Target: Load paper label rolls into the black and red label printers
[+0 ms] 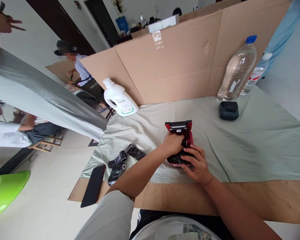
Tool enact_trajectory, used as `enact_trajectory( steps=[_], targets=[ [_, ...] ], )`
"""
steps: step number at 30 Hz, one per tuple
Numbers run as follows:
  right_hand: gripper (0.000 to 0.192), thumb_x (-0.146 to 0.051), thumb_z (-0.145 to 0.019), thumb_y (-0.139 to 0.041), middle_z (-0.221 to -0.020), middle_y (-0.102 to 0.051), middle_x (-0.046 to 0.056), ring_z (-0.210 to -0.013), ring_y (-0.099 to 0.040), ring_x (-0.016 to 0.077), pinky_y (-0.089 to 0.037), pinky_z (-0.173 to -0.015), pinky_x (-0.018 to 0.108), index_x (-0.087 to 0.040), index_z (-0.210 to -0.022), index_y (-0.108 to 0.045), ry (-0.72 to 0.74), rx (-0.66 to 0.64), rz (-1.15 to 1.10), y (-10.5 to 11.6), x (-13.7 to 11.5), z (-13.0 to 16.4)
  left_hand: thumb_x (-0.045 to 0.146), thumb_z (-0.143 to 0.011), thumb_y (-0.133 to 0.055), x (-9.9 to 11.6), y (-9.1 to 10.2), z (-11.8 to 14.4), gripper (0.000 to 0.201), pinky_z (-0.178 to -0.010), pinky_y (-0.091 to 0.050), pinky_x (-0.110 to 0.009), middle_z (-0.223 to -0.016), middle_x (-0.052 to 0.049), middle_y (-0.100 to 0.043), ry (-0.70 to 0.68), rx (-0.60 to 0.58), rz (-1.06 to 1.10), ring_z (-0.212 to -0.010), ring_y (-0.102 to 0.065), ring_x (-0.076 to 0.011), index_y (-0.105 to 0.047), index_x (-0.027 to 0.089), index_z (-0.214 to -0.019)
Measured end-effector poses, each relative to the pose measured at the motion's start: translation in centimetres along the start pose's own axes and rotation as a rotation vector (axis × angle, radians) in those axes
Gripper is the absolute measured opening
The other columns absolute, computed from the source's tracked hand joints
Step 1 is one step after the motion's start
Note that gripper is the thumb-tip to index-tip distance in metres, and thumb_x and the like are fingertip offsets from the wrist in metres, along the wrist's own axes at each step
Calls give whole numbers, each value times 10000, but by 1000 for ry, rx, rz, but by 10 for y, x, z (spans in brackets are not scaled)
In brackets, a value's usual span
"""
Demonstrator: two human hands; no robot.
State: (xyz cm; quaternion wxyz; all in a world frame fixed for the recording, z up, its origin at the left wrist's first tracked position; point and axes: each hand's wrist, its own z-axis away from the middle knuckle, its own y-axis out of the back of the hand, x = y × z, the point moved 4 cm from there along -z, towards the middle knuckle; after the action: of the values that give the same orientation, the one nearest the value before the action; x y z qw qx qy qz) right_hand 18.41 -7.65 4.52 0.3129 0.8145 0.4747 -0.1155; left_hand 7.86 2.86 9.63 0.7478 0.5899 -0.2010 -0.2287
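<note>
A small red and black device [179,128] with its lid raised lies on the pale green cloth [252,146] in front of me. My left hand [173,143] rests on top of the device's middle, fingers curled over it. My right hand [196,165] grips its near end from the right side. Black ribbon rolls [125,160] lie on the cloth to the left, apart from both hands.
A black phone [93,185] lies at the table's near left edge. A white jug [119,99] stands at the back left; two clear water bottles [237,70] and a small black device [229,110] at the back right. Cardboard walls [180,63] enclose the far side. Other people sit at left.
</note>
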Motion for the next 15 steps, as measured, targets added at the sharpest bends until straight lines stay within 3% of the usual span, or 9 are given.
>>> enact_trajectory(
  steps=[4, 8, 11, 13, 15],
  targets=[
    [234, -248, -816, -618, -1047, -701, 57, -1130, -575, 277, -498, -939, 506, -263, -1041, -682, -11, -13, 9, 0, -1, 0, 325, -794, -662, 0, -7, -9, 223, -968, -396, -469, -985, -138, -735, 1, -47, -11, -1048, -637, -336, -736, 169, -935],
    [219, -279, -818, -625, -1019, -713, 59, -1089, -600, 270, -506, -915, 494, -259, -1026, -689, 0, -11, 47, 2, -4, -3, 333, -820, -652, -1, -2, -2, 222, -979, -414, -463, -1031, -130, -725, -19, 61, 105, -1066, -623, -321, -738, 164, -934],
    [242, -287, -791, -678, -1009, -723, 49, -1060, -610, 271, -500, -891, 484, -269, -1032, -681, 32, 4, 78, 3, -8, -5, 275, -911, -532, -5, 11, 18, 208, -901, -490, -352, -1029, -69, -721, -127, 309, 358, -979, -652, -216, -709, 199, -989],
    [255, -286, -776, -709, -988, -732, 32, -1032, -618, 265, -485, -888, 477, -283, -1029, -678, 51, 11, 94, 3, -10, -5, 285, -961, -447, -14, 23, 33, 258, -855, -512, -319, -972, -56, -709, -178, 579, 511, -917, -648, -179, -691, 204, -987],
    [269, -278, -762, -738, -957, -741, 14, -1007, -626, 257, -460, -907, 477, -294, -1023, -676, 67, 12, 112, 3, -12, -5, 349, -987, -402, -27, 31, 43, 317, -912, -497, -353, -1033, -86, -676, -151, 844, 555, -998, -616, -193, -663, 186, -1061]
  ],
)
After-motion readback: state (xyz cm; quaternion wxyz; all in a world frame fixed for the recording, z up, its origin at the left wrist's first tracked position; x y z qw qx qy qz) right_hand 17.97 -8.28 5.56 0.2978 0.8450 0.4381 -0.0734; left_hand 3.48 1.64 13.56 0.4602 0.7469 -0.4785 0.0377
